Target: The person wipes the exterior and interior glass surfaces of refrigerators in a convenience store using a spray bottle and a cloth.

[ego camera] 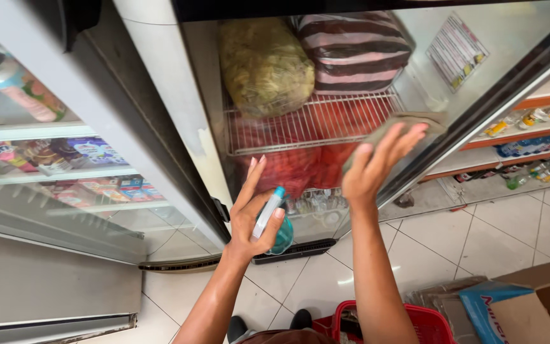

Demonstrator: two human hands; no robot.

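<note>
My left hand (253, 215) grips a small spray bottle (274, 216) with a teal body and a white and teal nozzle, held in front of a glass fridge door (415, 76). My right hand (377, 164) presses a greyish-green cloth (415, 121) flat against the glass, fingers spread. Behind the glass sit a white wire shelf (313, 124), a yellowish bag (265, 64) and a striped pink and dark bag (354, 51) on top, with red bags (300, 169) below.
A second glass-door cooler (39, 159) with drinks and packets stands at left. Store shelves with bottles (529, 146) are at right. On the white tiled floor (479, 236) are a red basket (424, 322) and cardboard boxes (529, 302).
</note>
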